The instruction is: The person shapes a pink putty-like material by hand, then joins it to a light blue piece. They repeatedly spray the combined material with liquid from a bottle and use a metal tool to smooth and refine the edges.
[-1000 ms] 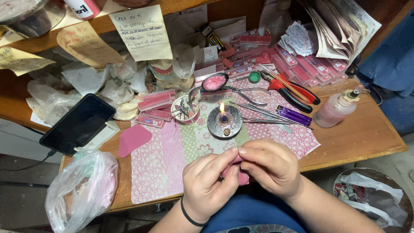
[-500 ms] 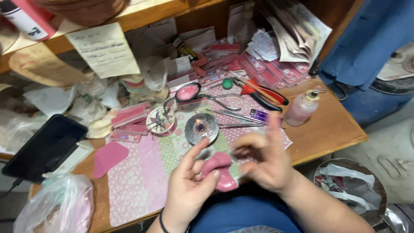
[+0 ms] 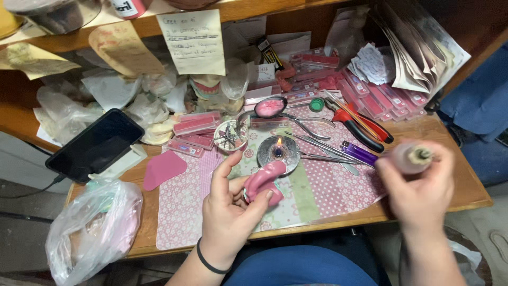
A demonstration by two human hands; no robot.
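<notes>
A cluttered wooden bench (image 3: 423,137) is seen from above, partly covered by a pink patterned mat (image 3: 317,190). Paper notes (image 3: 193,39) are pinned along the shelf at the back, and crumpled plastic bags lie beneath them. A dark phone (image 3: 95,143) is propped at the left of the bench, with a flat pink wax sheet (image 3: 164,169) just beside it and a tied plastic bag (image 3: 90,228) at the near left corner.

A curved pink wax piece (image 3: 264,182) is held over the mat by the left hand (image 3: 227,212); it is pinched between the thumb and the curled fingers, while the forefinger is stretched upward and apart. Just behind the piece, a small flame burns in a round metal burner (image 3: 279,151). A small dish of metal bits (image 3: 231,136) stands to the left of the burner. Metal pliers (image 3: 312,124), red-handled pliers (image 3: 365,130) and a purple lighter (image 3: 360,153) lie to the right of it.

A small pinkish bottle (image 3: 410,157) is gripped by the right hand (image 3: 418,190) over the right side of the bench, the fingers being wrapped around it; hand and bottle are blurred.
</notes>
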